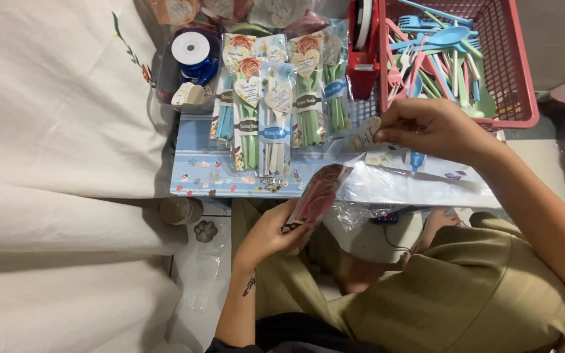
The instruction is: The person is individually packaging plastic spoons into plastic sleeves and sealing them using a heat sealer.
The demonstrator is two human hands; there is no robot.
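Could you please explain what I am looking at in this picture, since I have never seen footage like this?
This is a single view from a camera worn on a person's head, looking down at their own bare hands and lap. The left hand holds a flat pink rose-printed packet. The right hand pinches a small pale tag over a low patterned table. On it lie finished cutlery packs, a blue ribbon spool and a red basket of loose plastic cutlery.
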